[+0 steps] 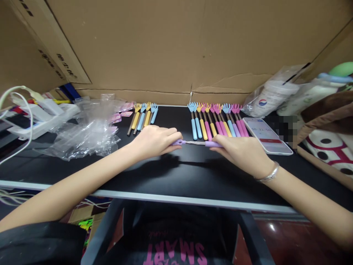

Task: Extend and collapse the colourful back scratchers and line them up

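Between my two hands, level above the black table (176,180), is a back scratcher with purple ends and a metal rod (195,143). My left hand (156,141) is closed around one purple end, which is mostly hidden in the fingers. The other purple part is gripped by my right hand (242,152), with the thumb and fingers pressed together on it. Behind the right hand lies a row of several back scratchers (205,125) in blue, yellow and pink. A smaller group of yellow and blue back scratchers (143,117) lies beyond the left hand.
Clear plastic bags (85,129) are heaped at the left, beside a white power strip (41,116) with cables. A phone (267,136) lies at the right. Past it stand a bagged cup (275,95) and a brown bag (328,110). Cardboard (165,44) walls the back.
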